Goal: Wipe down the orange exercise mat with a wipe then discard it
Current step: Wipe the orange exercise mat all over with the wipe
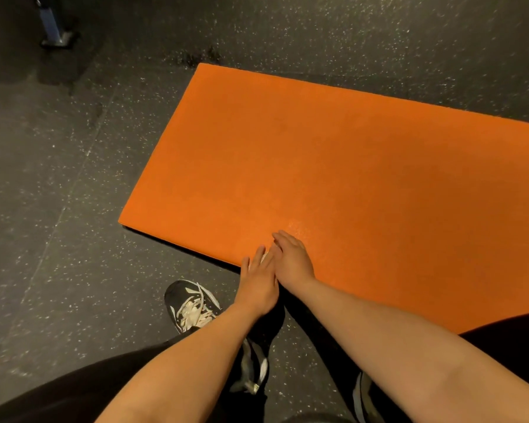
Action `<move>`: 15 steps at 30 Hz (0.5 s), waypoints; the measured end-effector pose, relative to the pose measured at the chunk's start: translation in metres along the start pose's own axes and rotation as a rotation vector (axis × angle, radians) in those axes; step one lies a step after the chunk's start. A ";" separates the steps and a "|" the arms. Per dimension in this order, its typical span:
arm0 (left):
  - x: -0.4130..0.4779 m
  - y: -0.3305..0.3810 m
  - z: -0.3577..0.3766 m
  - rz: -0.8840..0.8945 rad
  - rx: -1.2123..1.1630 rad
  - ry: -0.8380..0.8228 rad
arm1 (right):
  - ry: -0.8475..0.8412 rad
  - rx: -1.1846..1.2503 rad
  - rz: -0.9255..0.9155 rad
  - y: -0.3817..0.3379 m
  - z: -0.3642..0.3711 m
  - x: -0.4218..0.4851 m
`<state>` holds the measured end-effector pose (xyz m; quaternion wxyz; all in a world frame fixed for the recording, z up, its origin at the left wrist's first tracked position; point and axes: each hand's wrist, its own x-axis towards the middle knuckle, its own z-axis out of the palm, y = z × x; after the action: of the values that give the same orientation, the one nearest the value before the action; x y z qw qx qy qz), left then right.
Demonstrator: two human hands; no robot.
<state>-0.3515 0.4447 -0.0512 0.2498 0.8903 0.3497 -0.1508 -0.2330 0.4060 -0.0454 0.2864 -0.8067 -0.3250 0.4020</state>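
Down at the near edge of the mat, both hands lie flat.

Across the speckled dark floor (43, 178) the orange exercise mat (364, 166) lies flat, with a black sneaker (190, 303) just beside its near edge. The right hand (293, 261) rests on the mat, fingers straight and together. The left hand (258, 285), touching it, presses straight fingers onto the wipe (264, 257), only a pale sliver showing.

Your left hand (258, 285) and right hand (293, 261) lie flat, side by side and touching, fingers straight. The left points toward 12 o'clock, the right toward 11 o'clock.
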 end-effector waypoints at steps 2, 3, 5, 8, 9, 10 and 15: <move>0.003 -0.011 -0.004 -0.058 0.012 0.038 | 0.002 -0.085 -0.001 0.001 0.001 0.003; 0.005 -0.019 -0.005 -0.121 0.013 0.066 | -0.006 -0.160 -0.010 0.002 0.002 0.003; 0.010 -0.035 -0.011 -0.282 0.021 0.115 | -0.030 -0.310 -0.043 0.005 0.006 0.001; 0.013 -0.045 -0.015 -0.448 -0.009 0.170 | -0.057 -0.458 -0.068 0.009 0.012 -0.001; 0.013 -0.042 -0.013 -0.453 -0.030 0.193 | -0.058 -0.486 -0.071 0.010 0.013 -0.001; 0.013 -0.035 -0.011 -0.437 -0.061 0.210 | -0.053 -0.501 -0.074 0.010 0.013 0.000; 0.006 -0.017 0.007 -0.116 -0.103 0.158 | 0.017 -0.474 -0.060 0.006 0.012 0.005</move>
<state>-0.3594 0.4551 -0.0653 0.2579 0.8636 0.4264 -0.0764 -0.2384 0.4083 -0.0584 0.1035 -0.8447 -0.4318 0.2988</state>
